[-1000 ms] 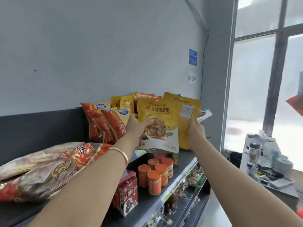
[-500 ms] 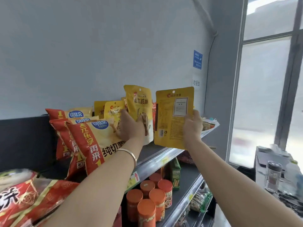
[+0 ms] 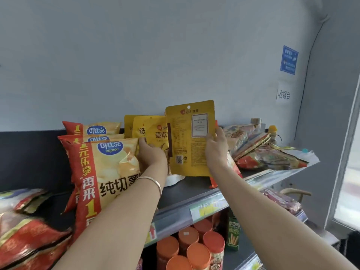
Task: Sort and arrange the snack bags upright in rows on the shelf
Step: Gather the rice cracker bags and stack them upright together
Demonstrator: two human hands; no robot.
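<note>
Snack bags crowd the top shelf (image 3: 194,191): puffy, slick chip bags (image 3: 109,172) stand in a row at my left, and if I crowd them they could slide or topple. My right hand (image 3: 216,151) grips a flat yellow pouch (image 3: 190,141) upright over the shelf, back side out; its thin base may not stand alone. My left hand (image 3: 151,154) clasps another yellow pouch (image 3: 155,131) behind it.
</note>
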